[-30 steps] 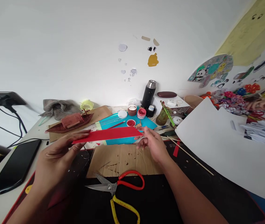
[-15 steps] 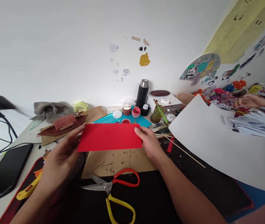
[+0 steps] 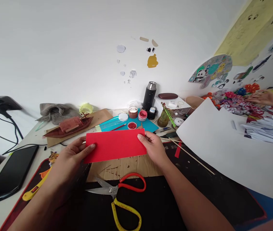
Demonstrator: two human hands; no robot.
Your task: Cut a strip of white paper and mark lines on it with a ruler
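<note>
A red ribbed sheet [image 3: 115,146] is held up over the desk between both hands. At its left end my left hand [image 3: 72,157] pinches it, thumb on the front face and fingers behind. The right end is gripped by my right hand [image 3: 154,149], with the thumb near the top corner. Below the sheet lies a piece of brown cardboard [image 3: 124,168] with dark stains. Open scissors [image 3: 113,190] with one red and one yellow handle rest on the black mat [image 3: 160,205] nearer to me.
A red model boat [image 3: 70,126] sits at the back left, a phone [image 3: 11,173] at the left edge. Paint pots [image 3: 132,112], a black thermos [image 3: 149,96] and a brush jar [image 3: 162,118] stand behind. Large white paper [image 3: 230,147] lies right; another person's hand [image 3: 262,97] is beyond.
My left hand has closed on the left end of the red sheet, its thumb now on the front. The view has shifted slightly, and the other person's hand has moved.
</note>
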